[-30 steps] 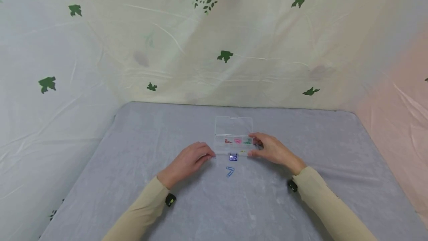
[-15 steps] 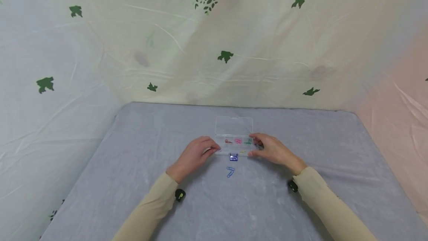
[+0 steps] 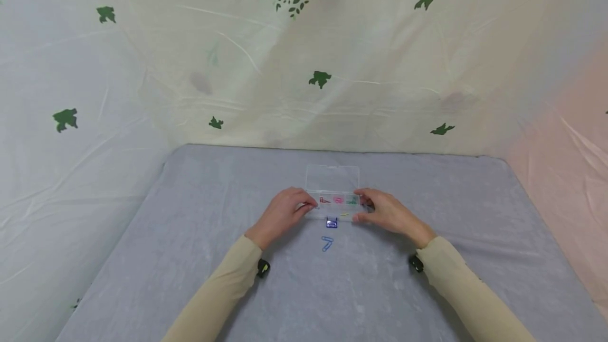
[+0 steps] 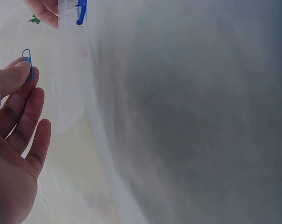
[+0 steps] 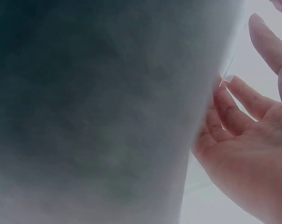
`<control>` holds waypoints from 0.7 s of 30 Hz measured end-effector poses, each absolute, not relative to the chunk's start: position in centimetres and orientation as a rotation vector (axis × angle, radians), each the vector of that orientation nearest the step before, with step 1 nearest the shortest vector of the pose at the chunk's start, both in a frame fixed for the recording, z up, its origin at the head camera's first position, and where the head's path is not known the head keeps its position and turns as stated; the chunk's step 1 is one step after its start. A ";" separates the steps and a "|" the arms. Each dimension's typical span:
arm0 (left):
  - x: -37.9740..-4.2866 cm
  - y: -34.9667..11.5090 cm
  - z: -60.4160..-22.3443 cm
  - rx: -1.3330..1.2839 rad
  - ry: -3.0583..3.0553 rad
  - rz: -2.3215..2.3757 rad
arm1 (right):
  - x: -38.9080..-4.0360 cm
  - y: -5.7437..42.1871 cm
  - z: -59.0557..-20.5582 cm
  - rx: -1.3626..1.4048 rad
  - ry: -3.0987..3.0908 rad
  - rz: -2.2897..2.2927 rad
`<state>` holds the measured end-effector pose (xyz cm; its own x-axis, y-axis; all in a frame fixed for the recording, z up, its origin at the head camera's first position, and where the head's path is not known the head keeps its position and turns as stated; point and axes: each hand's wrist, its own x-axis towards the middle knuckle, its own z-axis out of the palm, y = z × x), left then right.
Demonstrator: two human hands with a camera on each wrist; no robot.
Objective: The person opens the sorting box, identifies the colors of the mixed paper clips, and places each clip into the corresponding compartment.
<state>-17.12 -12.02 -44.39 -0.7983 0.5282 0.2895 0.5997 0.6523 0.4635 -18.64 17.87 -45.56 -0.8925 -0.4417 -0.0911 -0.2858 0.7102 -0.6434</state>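
Between thumb and index finger, my left hand (image 3: 282, 214) pinches a blue paper clip (image 4: 28, 63), seen clearly in the left wrist view. That hand is over the left end of a clear plastic box (image 3: 317, 218), whose lid (image 3: 332, 177) is raised at the back. Red (image 3: 324, 200), pink (image 3: 338, 200) and green (image 3: 351, 201) items lie in the back row of compartments, and a yellow item (image 3: 344, 215) in the front. My right hand (image 3: 391, 216) grips the box's right end, thumb at the front corner and fingers behind. A blue latch (image 3: 331, 222) is at the box front.
Blue paper clips (image 3: 327, 243) lie on the grey cloth-covered table (image 3: 332, 294) in front of the box. A pale curtain (image 3: 266, 110) with green leaf prints rises behind the table, and more sheeting hangs at both sides.
My left hand has moved right and away from me, from beside the box's front left corner to over its left compartments, with the paper clip. The right hand and box stay put.
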 end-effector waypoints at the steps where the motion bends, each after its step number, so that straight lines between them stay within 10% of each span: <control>1: -17.2 -12.0 -44.4 -0.930 -2.747 -0.825 | -18.6 17.9 -45.6 -0.580 2.679 -0.949; 21: -18.1 -11.5 -44.7 -0.888 -2.852 -0.764 | -18.6 17.9 -45.4 -0.592 2.685 -0.937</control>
<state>-18.07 -11.52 -44.70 -0.8326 0.5176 0.1970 0.5468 0.7116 0.4411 -18.58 17.87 -45.38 -0.8903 -0.4471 -0.0871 -0.2959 0.7130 -0.6357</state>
